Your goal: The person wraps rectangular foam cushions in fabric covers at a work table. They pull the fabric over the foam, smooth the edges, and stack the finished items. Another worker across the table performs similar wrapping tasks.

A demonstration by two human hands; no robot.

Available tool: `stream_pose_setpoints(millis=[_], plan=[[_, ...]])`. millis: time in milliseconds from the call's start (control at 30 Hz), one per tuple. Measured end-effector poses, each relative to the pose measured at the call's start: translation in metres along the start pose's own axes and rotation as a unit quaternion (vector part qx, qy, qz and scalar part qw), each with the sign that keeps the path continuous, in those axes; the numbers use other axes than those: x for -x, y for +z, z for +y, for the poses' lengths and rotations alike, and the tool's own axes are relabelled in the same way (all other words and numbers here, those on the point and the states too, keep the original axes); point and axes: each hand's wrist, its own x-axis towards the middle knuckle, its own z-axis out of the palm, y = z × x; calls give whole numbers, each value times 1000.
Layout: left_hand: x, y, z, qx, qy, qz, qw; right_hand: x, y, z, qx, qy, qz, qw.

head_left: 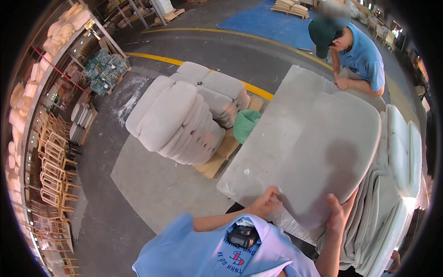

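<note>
A large grey seat cushion (330,143) with rounded corners lies across the table (258,152) in front of me. My right hand (339,211) grips its near right edge, with the thumb on top and the other fingers hidden along the side. At the near left corner, my left hand (267,202) pinches the cushion's edge with bent fingers. The table's surface is pale and scuffed. To the right, against my right forearm, stands a pile of grey fabric covers (369,217), beside white and pale grey padded pieces (401,152).
Stacked grey cushions (170,115) stand on cardboard left of the table, next to a green bag (246,125). A co-worker (360,60) in a blue shirt and green cap leans on the table's far end. Wooden chair frames (53,175) line the far left.
</note>
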Motion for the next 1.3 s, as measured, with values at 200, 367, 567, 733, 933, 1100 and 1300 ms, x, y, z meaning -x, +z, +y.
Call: stream_pose_setpoints(millis=[200,367,567,733,933,1100,1300], plan=[[-29,-94,23,-16,-149,203,968,18,-15,-16,179,13,-223,958],[-39,-105,122,-154,64,133,977,38,-9,5,353,-158,-409,826],[-33,-80,143,-523,-144,-161,824,50,-5,7,310,20,-508,804],[-51,-86,122,-528,-216,-267,777,46,-20,53,258,191,-574,754],[-76,-101,83,-459,-279,-273,798,40,-24,118,275,281,-573,719],[-91,-117,52,-355,-277,-201,870,34,-47,147,264,343,-474,767],[-69,-155,26,-283,-213,72,932,46,-100,146,248,331,-201,888]])
